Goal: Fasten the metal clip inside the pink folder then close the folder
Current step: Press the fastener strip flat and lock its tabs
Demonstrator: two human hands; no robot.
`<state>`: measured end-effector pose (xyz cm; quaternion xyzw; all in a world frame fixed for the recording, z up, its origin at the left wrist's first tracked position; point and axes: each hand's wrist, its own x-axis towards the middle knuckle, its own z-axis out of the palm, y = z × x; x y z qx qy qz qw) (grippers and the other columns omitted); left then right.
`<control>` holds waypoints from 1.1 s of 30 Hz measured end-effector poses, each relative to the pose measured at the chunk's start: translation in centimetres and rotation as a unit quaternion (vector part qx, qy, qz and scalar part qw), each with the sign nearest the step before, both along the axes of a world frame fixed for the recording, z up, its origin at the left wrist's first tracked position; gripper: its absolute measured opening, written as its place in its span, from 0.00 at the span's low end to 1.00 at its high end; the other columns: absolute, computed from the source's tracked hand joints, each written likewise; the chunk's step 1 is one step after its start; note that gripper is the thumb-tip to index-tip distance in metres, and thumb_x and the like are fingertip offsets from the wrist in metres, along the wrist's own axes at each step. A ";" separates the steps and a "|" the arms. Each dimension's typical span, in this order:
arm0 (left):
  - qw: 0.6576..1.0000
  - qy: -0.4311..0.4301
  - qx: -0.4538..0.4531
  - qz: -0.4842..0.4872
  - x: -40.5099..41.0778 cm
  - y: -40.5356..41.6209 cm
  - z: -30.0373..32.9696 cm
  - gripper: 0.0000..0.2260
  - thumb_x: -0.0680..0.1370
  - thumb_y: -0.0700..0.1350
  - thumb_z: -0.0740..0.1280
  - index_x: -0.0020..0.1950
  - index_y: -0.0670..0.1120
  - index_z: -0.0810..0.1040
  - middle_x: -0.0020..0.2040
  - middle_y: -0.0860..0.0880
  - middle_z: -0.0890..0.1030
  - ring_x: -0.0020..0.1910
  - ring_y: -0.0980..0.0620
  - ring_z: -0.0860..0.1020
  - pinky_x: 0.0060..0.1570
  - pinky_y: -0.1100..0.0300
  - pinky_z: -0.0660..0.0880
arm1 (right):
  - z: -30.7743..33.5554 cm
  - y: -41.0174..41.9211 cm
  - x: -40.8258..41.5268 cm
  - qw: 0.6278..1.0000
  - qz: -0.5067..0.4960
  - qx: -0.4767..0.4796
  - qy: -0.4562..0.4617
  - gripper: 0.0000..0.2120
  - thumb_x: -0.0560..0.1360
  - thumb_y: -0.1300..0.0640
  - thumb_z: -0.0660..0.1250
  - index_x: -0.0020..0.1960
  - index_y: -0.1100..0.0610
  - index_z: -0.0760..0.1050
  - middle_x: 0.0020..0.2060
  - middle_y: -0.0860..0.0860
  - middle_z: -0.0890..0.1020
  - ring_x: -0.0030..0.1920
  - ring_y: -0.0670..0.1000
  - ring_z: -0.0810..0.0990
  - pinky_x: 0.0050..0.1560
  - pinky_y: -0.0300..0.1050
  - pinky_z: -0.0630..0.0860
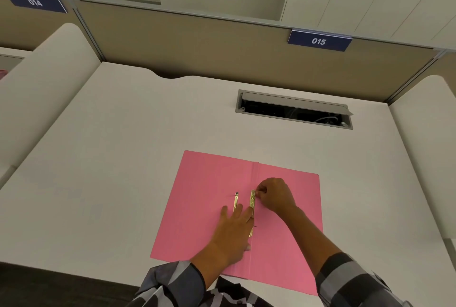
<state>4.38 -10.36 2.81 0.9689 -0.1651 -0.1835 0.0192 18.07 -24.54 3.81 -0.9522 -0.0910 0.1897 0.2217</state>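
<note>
On the white desk [123,158], near its front edge, the pink folder [204,208] lies open and flat, its two leaves spread to either side of a centre fold that runs away from the person. Along that fold sits the metal clip [252,199], a brass-coloured bar lying lengthwise, with a second thin brass prong [236,204] just to its left, flat on the left leaf and ending at a small dark hole.

In the head view, the left hand [232,235] rests palm down on the folder with its fingers spread and straight, pressing across the lower part of the clip and the prong; it grips nothing. The right hand [275,195] is curled over the right leaf, its fingertips [257,192] pinched against the far end of the clip bar, so it has hold of the clip there. Both forearms come in from the bottom edge, in grey checked sleeves [345,279].

Further back on the desk, well apart from the folder, a cable hatch [293,109] stands open with its grey flap tilted up and wires dimly seen inside. Behind the desk runs a tan partition [197,42] bearing a blue number plate [318,40] reading 015.
</note>
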 end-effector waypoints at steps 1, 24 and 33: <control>1.000 0.000 0.002 0.001 0.0 0.0 0.0 0.35 0.78 0.58 0.73 0.79 0.43 0.68 0.81 0.44 0.63 0.79 0.39 0.62 0.74 0.30 0.61 | 0.0 0.1 0.0 1.000 0.002 -0.008 -0.002 0.08 0.79 0.57 0.73 0.54 0.60 0.89 0.50 0.55 0.89 0.49 0.55 0.86 0.55 0.51 0.84; 1.000 0.006 0.022 0.010 -0.1 -0.2 0.4 0.34 0.77 0.56 0.75 0.78 0.44 0.69 0.81 0.43 0.62 0.79 0.38 0.63 0.72 0.29 0.64 | 0.3 1.9 0.0 0.981 0.125 -0.138 -0.063 0.10 0.80 0.61 0.69 0.57 0.58 0.86 0.51 0.54 0.87 0.49 0.56 0.86 0.54 0.51 0.85; 0.999 0.004 0.033 0.006 -0.1 -0.2 0.3 0.35 0.79 0.56 0.73 0.80 0.42 0.66 0.83 0.42 0.60 0.81 0.37 0.60 0.72 0.29 0.64 | 0.5 3.5 0.5 0.974 0.173 -0.140 -0.045 0.10 0.78 0.66 0.69 0.57 0.61 0.86 0.52 0.56 0.86 0.50 0.56 0.86 0.55 0.50 0.85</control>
